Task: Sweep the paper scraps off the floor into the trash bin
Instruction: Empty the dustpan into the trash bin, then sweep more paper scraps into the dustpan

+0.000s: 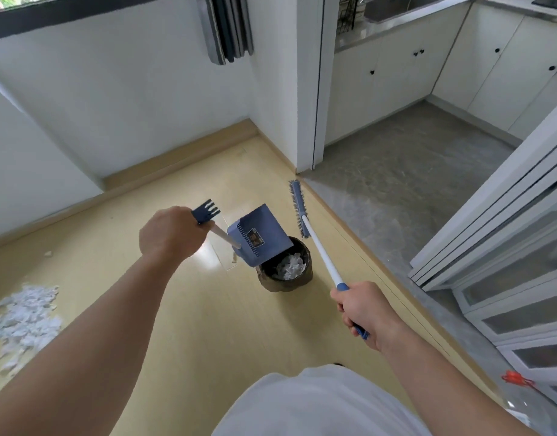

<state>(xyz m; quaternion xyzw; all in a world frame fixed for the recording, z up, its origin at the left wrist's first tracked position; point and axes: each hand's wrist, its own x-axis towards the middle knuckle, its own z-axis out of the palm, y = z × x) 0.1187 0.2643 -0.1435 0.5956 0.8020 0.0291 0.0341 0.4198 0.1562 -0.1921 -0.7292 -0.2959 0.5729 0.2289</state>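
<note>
Head view: the right hand (362, 313) clenches the blue grip of a broom (321, 256), its white pole running forward and left to the bristles just beyond the trash bin (285, 280). A heap of paper scraps (22, 319) lies on the floor (208, 309) well left of the bin, nearer the left arm. The left hand (168, 234) grips a blue dustpan (260, 234) tipped over the bin, which holds white scraps. The dustpan's label is too small to read.
</note>
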